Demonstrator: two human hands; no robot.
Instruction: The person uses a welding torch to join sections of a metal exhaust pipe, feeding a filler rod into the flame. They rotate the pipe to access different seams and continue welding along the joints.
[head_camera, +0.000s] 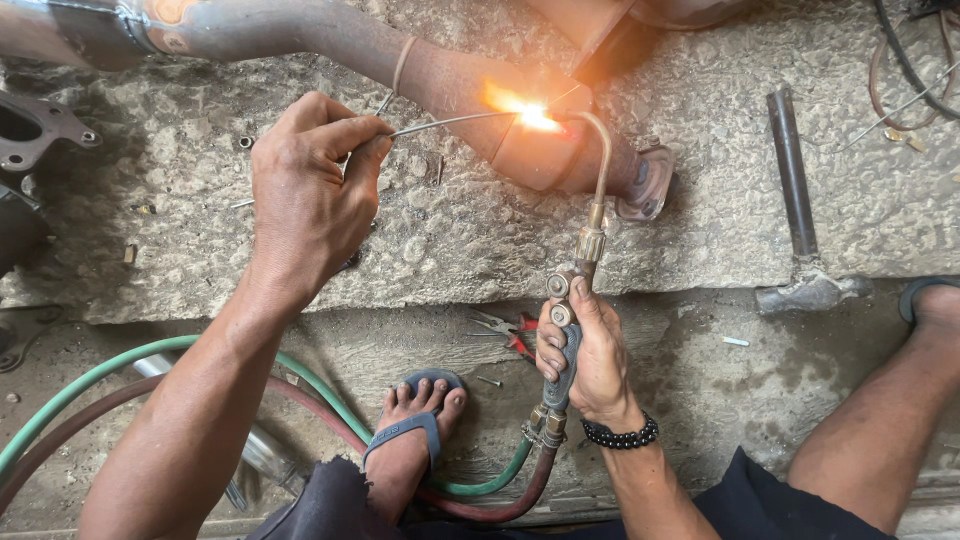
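My left hand (312, 195) pinches a thin metal filler rod (450, 122) whose tip reaches the bright flame (530, 115). My right hand (588, 355) grips the handle of a gas torch (580, 250); its curved brass neck bends up to the flame. The flame plays on a rusty exhaust pipe (450, 85) that lies across a rough concrete slab (450, 230). A flange (650, 185) closes the pipe's right end. A green hose (330, 395) and a dark red hose (500, 505) run from the torch's base.
A steel bar with a flat foot (795, 190) lies on the slab at right. Red-handled pliers (510, 332) rest on the ground by my sandalled foot (410, 430). A metal bracket (35, 125) sits at far left. Wires (905, 70) coil at top right.
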